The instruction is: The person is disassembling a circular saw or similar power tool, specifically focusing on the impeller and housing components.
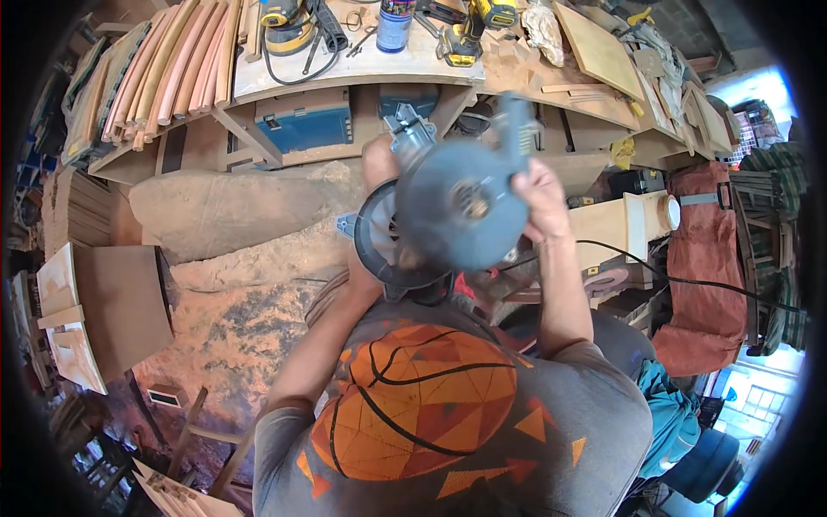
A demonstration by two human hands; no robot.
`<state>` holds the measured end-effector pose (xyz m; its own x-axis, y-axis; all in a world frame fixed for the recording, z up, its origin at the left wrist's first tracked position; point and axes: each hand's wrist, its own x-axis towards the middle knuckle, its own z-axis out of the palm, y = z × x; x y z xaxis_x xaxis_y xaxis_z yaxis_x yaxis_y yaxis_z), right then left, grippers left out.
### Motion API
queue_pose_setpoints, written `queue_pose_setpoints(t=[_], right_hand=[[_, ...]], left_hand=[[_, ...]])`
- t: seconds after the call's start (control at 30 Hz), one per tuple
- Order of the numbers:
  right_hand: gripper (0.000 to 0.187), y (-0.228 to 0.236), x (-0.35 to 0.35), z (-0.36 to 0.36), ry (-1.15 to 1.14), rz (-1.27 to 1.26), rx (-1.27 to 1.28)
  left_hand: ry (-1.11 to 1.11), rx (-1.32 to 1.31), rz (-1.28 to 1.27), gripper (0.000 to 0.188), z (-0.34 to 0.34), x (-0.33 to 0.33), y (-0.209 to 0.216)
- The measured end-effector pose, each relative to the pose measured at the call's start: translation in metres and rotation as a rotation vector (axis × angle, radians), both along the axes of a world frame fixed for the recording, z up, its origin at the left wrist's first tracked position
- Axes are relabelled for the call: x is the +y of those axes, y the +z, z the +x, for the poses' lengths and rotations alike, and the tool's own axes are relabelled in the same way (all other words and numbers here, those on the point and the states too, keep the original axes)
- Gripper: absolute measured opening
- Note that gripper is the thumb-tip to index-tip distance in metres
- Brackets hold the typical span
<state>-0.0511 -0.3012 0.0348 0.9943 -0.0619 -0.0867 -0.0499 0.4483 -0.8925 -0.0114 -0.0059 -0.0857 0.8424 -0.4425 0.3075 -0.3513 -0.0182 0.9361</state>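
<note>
My right hand [541, 200] grips the edge of a round, dark grey disc-shaped cover [431, 202], smeared by motion. A dusty hole sits at its middle, and a blurred grey arm sticks up at its right. Behind and left of it, a round black machine housing [372, 258] with light grey mounting lugs lies over my lap. My left hand [365, 269] is closed against the housing's left side, its fingers mostly hidden beneath. The cover overlaps the housing's right part in view; whether they touch I cannot tell. A grey metal bracket [412, 129] shows just above the cover.
Ahead stands a workbench [362, 76] with a sander [287, 30], a blue can [394, 26] and a yellow cordless drill [465, 39]. Curved wooden strips [177, 60] are stacked at far left. A black cable [672, 274] runs to the right. Sawdust covers the floor [250, 319].
</note>
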Motion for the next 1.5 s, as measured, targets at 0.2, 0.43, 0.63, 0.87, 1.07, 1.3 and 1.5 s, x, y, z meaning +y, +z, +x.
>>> queue_pose_setpoints(t=[0.2,0.43,0.63,0.87,1.07,1.3,1.5], right_hand=[[0.079,0.029,0.055,0.016,0.080,-0.222,0.031],[0.073,0.039,0.073,0.027,-0.059,-0.755,0.168],[0.055,0.032,0.079,0.026,-0.160,-0.952,0.214],[0.051,0.038,0.075,0.027,-0.166,-0.779,0.228],[0.051,0.022,0.081,0.030,-0.205,-0.840,0.170],[0.044,0.034,0.095,0.028,-0.349,-1.404,0.121],[0.042,0.023,0.096,0.028,-0.389,-1.594,0.042]], left_hand=[[-0.059,0.179,-0.132,0.044,-0.001,-0.006,-0.005],[-0.023,0.085,-0.082,0.041,-0.001,-0.008,0.010],[-0.071,0.391,-0.328,0.039,-0.004,-0.010,0.017],[-0.070,0.426,-0.291,0.041,-0.004,-0.013,-0.001],[-0.029,0.457,-0.335,0.043,-0.002,-0.017,-0.003],[-0.096,0.513,-0.424,0.033,0.000,-0.013,0.018],[-0.140,0.605,-0.471,0.042,-0.002,-0.012,0.017]])
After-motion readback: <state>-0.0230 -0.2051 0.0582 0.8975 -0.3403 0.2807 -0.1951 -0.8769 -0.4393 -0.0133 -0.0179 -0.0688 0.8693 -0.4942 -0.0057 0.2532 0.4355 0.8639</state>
